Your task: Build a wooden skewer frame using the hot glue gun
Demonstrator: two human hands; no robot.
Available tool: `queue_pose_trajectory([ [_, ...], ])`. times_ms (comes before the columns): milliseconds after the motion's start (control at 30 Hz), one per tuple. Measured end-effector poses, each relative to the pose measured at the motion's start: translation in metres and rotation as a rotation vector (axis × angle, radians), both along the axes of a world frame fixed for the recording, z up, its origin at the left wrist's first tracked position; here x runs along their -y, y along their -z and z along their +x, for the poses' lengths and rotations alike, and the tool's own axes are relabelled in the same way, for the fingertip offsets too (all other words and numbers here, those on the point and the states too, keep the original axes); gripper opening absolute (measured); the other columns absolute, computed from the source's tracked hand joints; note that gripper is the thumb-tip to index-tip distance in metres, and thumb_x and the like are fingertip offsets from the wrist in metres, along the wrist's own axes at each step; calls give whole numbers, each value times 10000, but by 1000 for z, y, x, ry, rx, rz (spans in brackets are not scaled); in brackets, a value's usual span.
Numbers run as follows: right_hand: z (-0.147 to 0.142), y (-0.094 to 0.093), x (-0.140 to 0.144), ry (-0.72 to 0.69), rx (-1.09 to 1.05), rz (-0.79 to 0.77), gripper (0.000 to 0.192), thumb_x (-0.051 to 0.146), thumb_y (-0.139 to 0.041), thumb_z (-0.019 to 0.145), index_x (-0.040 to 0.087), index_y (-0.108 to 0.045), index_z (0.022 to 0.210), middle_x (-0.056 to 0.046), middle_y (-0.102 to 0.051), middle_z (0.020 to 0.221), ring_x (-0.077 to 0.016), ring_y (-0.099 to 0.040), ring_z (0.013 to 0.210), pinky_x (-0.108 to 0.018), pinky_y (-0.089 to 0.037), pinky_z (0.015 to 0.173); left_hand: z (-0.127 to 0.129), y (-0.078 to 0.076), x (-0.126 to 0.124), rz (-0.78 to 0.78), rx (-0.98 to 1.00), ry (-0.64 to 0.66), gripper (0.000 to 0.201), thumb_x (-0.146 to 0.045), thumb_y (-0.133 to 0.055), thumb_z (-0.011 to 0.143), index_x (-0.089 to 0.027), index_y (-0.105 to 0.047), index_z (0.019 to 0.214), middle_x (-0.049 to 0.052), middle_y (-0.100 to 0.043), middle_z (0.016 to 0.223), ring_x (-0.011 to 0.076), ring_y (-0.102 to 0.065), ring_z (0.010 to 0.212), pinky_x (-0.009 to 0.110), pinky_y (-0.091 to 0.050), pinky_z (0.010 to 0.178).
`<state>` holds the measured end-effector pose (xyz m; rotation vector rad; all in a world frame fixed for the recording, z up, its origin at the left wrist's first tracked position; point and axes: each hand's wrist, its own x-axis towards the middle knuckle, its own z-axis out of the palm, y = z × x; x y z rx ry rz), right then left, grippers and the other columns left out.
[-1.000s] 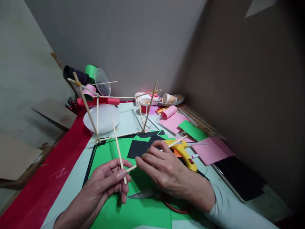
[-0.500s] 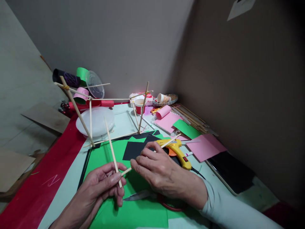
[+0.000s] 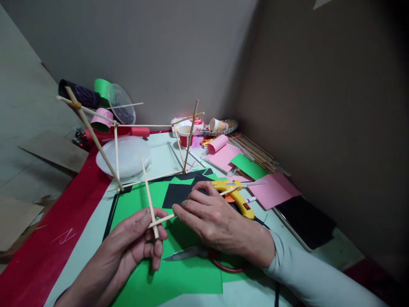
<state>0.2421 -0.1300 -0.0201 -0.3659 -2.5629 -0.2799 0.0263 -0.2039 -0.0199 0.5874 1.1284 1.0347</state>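
Sticks of thin pale wood, two of them, meet in a cross just above the green paper sheet point(image 3: 179, 277). The left hand point(image 3: 134, 245) pinches the upright wooden stick point(image 3: 148, 194) near its lower end, thumb and fingers closed on it. The right hand point(image 3: 212, 221) is closed over the slanting wooden stick point(image 3: 161, 220), whose far tip shows beside the yellow glue gun point(image 3: 234, 194).

Such sticks look light and stiff but likely snap if bent; holding each close to the crossing seems steadiest.

Compared with a second ago, the slanting stick now lies across the upright one instead of butting against it, and both hands sit a little further left. Behind, the wooden stick frame point(image 3: 128, 140) stands, and steel scissors point(image 3: 188, 253) lie under the right wrist.
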Motion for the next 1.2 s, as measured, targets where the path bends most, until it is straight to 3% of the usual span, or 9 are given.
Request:
queue_pose_trajectory([
  [133, 0, 1, 0, -16, -29, -11, 290, 73, -395, 1066, 72, -677, 1002, -47, -638, 779, -185, -485, 769, -422, -418, 903, -1, -1, -1, -18, 64, 13, 514, -534, -899, 668, -149, -773, 984, 80, -687, 747, 179, -605, 603, 275, -561, 468],
  [367, 0, 3, -1, -34, -69, -20, 279, 80, -371, 1076, 76, -648, 1100, -67, -694, 821, -188, -521, 786, -436, -428, 933, -1, 0, -5, 18, -52, -94, 408, -442, -950, 631, -174, -768, 878, 11, -620, 772, 112, -546, 608, 199, -532, 484],
  [533, 2, 6, -3, -36, -102, -14, 280, 36, -401, 1049, 40, -605, 1241, -85, -724, 881, -191, -563, 828, -459, -442, 964, -4, 0, -4, 55, -21, -66, 308, -396, -911, 703, -175, -751, 845, -4, -584, 734, 106, -550, 596, 178, -514, 464],
  [800, 4, 8, -6, -30, -83, -59, 292, 62, -447, 1040, 56, -611, 1283, -91, -734, 937, -198, -580, 883, -477, -429, 1034, -9, -1, -4, 103, 13, -36, 146, -264, -764, 857, -145, -691, 814, 13, -565, 780, 118, -569, 641, 198, -547, 508],
  [1200, 6, 10, -7, 22, -59, -41, 343, 53, -418, 1025, 104, -564, 1331, -81, -721, 926, -204, -565, 862, -518, -412, 1075, -9, -1, -7, 149, -7, -7, 161, -267, -681, 913, -133, -667, 825, 28, -571, 785, 118, -555, 640, 200, -530, 529],
])
